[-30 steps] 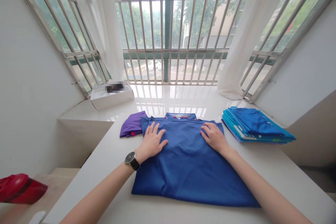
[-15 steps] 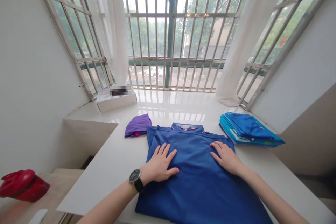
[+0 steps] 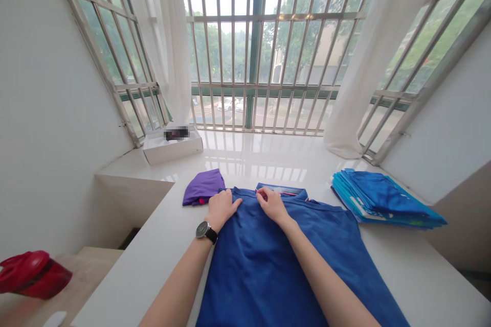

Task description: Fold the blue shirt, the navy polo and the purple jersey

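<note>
A navy blue collared shirt (image 3: 261, 260) lies spread face down on the white tabletop, its striped collar (image 3: 297, 191) at the far edge. My left hand (image 3: 222, 209), with a black-strapped watch on the wrist, is closed on the shirt's left shoulder edge, the fingers curled over and the thumb lying to the right. Beside the collar, my right hand (image 3: 271, 205) has its fingers bent in a pinch at the shirt's top edge. How much cloth each hand holds is partly hidden. A folded purple garment (image 3: 202, 186) lies just beyond my left hand.
To the right sits a stack of folded blue garments (image 3: 387, 196). An open white box (image 3: 174, 149) with a blurred dark item stands on the sill at the back left. A red object (image 3: 36, 273) rests lower left, below the table's edge. White curtains (image 3: 347, 102) hang by the barred window.
Both hands have left their flat, spread position on the shirt. My left hand has gone up to the left shoulder edge, my right hand leftward to the collar, and their fingers have closed.
</note>
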The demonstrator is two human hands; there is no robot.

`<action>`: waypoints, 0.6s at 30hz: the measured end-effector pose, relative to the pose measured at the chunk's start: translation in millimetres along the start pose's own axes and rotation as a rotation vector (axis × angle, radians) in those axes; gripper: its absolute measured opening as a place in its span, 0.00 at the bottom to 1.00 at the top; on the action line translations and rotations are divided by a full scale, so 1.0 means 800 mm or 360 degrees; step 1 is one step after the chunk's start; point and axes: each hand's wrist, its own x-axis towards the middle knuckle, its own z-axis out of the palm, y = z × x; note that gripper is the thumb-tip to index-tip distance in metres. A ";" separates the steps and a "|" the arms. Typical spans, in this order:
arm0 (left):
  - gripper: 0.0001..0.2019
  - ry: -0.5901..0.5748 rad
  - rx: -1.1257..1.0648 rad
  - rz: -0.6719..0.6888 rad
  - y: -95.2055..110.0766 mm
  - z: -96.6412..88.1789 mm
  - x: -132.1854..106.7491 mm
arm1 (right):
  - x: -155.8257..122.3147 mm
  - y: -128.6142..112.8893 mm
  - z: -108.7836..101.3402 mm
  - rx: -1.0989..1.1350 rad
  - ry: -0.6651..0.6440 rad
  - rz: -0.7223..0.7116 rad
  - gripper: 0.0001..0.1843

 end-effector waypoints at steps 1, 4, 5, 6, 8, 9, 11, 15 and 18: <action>0.23 0.0020 -0.0012 -0.0006 0.000 0.004 -0.001 | 0.003 0.000 0.007 0.0007 -0.0022 -0.0014 0.09; 0.24 0.0028 -0.0093 -0.0021 -0.005 0.007 -0.002 | 0.019 -0.002 0.017 0.0011 -0.0071 -0.0072 0.10; 0.25 0.0016 -0.0150 -0.0022 -0.008 0.006 0.000 | 0.027 -0.005 0.019 0.0018 -0.0095 -0.0101 0.10; 0.25 -0.0008 -0.0228 -0.0016 -0.012 0.005 0.001 | 0.036 -0.008 0.022 0.0034 -0.0126 -0.0134 0.09; 0.25 -0.0065 -0.0423 0.0019 -0.022 0.005 0.005 | 0.055 -0.015 0.031 0.0091 -0.0201 -0.0214 0.08; 0.26 -0.0079 -0.0525 0.0038 -0.026 0.007 0.006 | 0.063 -0.018 0.036 0.0128 -0.0237 -0.0256 0.09; 0.25 -0.0064 -0.0693 0.0052 -0.034 0.011 0.007 | 0.075 -0.022 0.050 0.0209 -0.0293 -0.0326 0.11; 0.19 0.0036 -0.0779 0.0002 -0.037 0.021 0.002 | 0.076 -0.020 0.077 0.0323 -0.0333 -0.0356 0.09; 0.16 0.0089 -0.0696 -0.0035 -0.033 0.025 -0.003 | 0.070 -0.015 0.089 0.0348 -0.0325 -0.0343 0.10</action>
